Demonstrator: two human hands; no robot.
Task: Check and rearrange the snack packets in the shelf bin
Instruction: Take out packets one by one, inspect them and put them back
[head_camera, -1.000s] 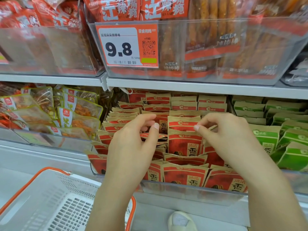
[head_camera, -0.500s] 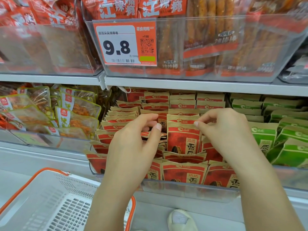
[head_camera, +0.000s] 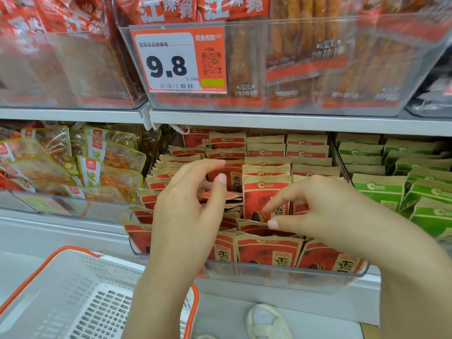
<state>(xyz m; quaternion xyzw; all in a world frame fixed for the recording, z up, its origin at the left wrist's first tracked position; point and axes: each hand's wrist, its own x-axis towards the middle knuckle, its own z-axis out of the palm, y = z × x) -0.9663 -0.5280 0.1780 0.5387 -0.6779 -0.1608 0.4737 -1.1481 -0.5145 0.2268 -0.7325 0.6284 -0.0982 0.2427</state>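
1. Head view, far left first: a white basket (head_camera: 73, 297) with an orange rim sits low, just beside the person's left arm; above it a clear bin holds see-through snack bags (head_camera: 107, 167); neither is being touched.

2. Next comes the left hand (head_camera: 186, 216), reaching into the middle shelf bin (head_camera: 281, 275); its fingers are bent a little and spread, with the thumb up near the red snack packets (head_camera: 266, 250); it seems to hold nothing, so the hand looks loose and open, though its fingertips are partly hidden behind the packets.

3. The red packets fill the bin in rows; most stand up, but some in the middle, under the left hand, lie flat and mixed up.

4. One tall red packet (head_camera: 265, 196) stands between the two hands; it could tip over if a finger knocks it, because nothing is holding it.

5. The right hand (head_camera: 327, 214) is bent over the middle rows; its thumb and first finger are close to a packet edge; it is hard to tell if they pinch it or only touch it.

6. If the person pulls one packet fast, the ones leaning on it may fall like dominoes; front packets could slide over the low clear wall and drop by the shoe (head_camera: 267, 321).

7. Far right, green packets (head_camera: 376, 192) sit in the next bin; a red one pushed sideways could land among them and get mixed up.
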